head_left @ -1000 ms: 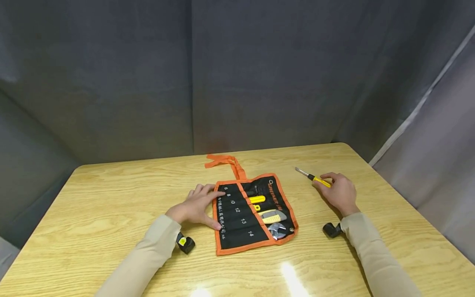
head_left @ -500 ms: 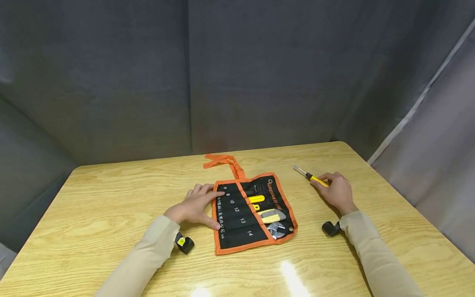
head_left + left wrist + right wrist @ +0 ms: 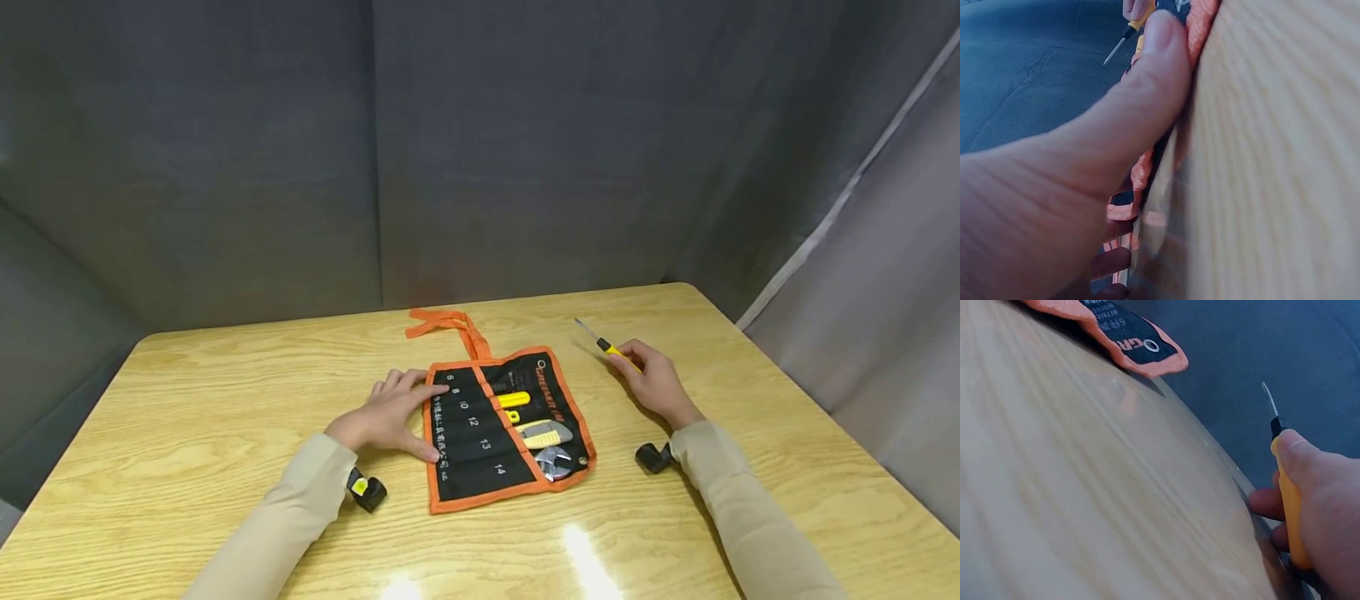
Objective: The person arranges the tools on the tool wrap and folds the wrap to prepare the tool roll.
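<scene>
A black fabric tool roll [image 3: 480,467] with orange trim and numbered pockets lies spread on the table. My left hand [image 3: 386,415] rests on its left edge, thumb and index finger spread over the cloth. To the right of the roll, my right hand [image 3: 651,382] pinches a screwdriver [image 3: 1290,500] by its yellow handle, the shaft pointing away to the upper left. From the roll's pockets stick out a yellow handle [image 3: 514,400], a utility knife [image 3: 544,434] and an adjustable wrench [image 3: 553,462]. A small yellow piece with a hole [image 3: 513,416] shows between them.
Orange tie straps [image 3: 450,322] trail from the roll's far edge. The wooden table [image 3: 225,417] ends at the back before a dark grey curtain [image 3: 525,167]. A lighter curtain [image 3: 885,275] hangs on the right.
My right hand has lifted the screwdriver off the table and brought it slightly left toward the tool roll. The left hand keeps its place on the roll's edge.
</scene>
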A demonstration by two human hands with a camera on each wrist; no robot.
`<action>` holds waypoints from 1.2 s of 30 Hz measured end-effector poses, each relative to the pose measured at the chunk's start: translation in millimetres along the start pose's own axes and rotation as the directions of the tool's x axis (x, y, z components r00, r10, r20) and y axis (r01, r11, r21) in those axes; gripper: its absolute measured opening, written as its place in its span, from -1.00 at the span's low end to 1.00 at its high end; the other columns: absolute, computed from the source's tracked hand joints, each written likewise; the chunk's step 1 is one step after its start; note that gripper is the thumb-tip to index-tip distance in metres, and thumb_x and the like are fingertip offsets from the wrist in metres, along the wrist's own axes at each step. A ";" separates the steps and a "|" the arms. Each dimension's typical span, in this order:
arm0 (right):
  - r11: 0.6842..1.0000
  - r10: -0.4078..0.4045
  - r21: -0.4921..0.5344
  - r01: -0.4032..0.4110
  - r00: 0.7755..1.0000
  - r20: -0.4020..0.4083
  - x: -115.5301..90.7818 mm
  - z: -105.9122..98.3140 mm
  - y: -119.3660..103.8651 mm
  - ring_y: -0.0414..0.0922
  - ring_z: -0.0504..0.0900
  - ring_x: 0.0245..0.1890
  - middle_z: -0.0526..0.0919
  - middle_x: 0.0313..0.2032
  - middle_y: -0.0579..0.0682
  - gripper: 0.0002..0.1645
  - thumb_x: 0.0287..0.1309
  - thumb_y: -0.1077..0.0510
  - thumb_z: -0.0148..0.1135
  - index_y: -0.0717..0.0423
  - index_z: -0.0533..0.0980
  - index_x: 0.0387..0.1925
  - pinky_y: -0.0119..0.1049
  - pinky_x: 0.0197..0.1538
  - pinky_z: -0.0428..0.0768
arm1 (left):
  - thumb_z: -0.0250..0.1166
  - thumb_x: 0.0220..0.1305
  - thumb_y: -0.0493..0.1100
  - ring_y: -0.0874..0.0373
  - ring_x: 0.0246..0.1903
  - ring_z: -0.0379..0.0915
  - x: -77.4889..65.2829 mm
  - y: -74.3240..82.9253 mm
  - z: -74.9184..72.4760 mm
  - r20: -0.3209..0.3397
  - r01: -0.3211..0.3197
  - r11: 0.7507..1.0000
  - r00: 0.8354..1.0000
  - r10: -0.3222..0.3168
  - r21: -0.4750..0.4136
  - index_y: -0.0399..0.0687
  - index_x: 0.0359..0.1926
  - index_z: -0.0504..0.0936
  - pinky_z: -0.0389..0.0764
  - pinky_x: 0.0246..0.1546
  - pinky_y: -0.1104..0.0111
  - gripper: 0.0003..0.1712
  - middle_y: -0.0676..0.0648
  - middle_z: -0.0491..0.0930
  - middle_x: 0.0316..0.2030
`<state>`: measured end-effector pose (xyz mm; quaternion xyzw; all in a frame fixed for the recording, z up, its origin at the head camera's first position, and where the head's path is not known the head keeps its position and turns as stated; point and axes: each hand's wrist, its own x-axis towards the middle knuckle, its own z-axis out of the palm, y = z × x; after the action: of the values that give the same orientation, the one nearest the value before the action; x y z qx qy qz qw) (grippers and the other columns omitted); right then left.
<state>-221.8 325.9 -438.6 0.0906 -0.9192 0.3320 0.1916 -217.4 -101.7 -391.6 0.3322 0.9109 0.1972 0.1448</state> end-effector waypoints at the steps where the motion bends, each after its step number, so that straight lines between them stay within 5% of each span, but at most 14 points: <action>1: 1.000 -0.001 0.003 0.001 1.000 0.011 1.7 1.2 -1.2 -0.27 0.47 -0.50 0.64 -0.48 0.03 -0.87 0.31 0.16 0.17 0.16 0.53 -0.29 -0.45 -0.31 0.41 | 0.53 -0.20 0.30 -0.13 0.22 0.05 -0.3 -0.1 -0.1 -0.002 0.001 1.000 1.000 -0.001 0.002 0.03 0.43 0.24 0.19 0.14 0.00 0.18 -0.24 0.07 0.41; 9: 0.999 -0.025 0.038 0.025 1.000 -0.003 9.3 11.8 -13.9 -0.17 0.43 -0.52 0.60 -0.50 0.04 -0.89 0.28 0.19 0.20 0.16 0.55 -0.23 -0.38 -0.35 0.39 | 0.53 -0.20 0.29 -0.13 0.21 0.06 -1.2 1.6 -1.0 -0.004 0.004 1.000 1.000 -0.004 0.007 0.05 0.43 0.25 0.19 0.15 -0.01 0.17 -0.24 0.08 0.40; 19: 0.995 0.023 0.099 -0.034 0.993 0.115 10.0 29.6 -52.2 0.00 0.61 -0.13 0.70 -0.19 0.09 -0.71 0.39 0.03 0.07 0.11 0.63 -0.22 0.00 0.04 0.49 | 0.53 -0.21 0.30 -0.12 0.22 0.05 0.3 1.4 1.3 0.000 0.006 1.000 1.000 -0.006 -0.004 0.06 0.43 0.25 0.18 0.17 -0.03 0.17 -0.22 0.08 0.41; 25: 0.996 -0.008 0.089 -0.010 0.982 0.189 6.6 38.9 -69.3 -0.08 0.50 -0.31 0.60 -0.36 -0.02 -0.90 0.32 0.10 0.16 0.01 0.57 -0.25 -0.14 -0.12 0.45 | 0.53 -0.20 0.31 -0.13 0.23 0.05 0.8 0.4 2.3 0.000 -0.003 1.000 1.000 0.003 0.003 0.06 0.43 0.25 0.18 0.17 -0.03 0.17 -0.23 0.08 0.41; 36: 0.996 -0.079 0.069 0.063 0.960 0.270 8.0 44.8 -78.0 -0.16 0.55 -0.32 0.67 -0.30 -0.12 -0.92 0.27 0.03 0.23 -0.13 0.59 -0.36 -0.19 -0.12 0.49 | 0.53 -0.22 0.30 -0.11 0.23 0.05 3.2 2.0 3.5 -0.004 -0.013 1.000 1.000 0.013 -0.002 0.06 0.43 0.24 0.17 0.18 -0.02 0.18 -0.21 0.08 0.41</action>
<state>-219.2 237.2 -422.1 0.1740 -0.9226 0.3365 0.0723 -217.3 -97.2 -394.2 0.3377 0.9087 0.1998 0.1423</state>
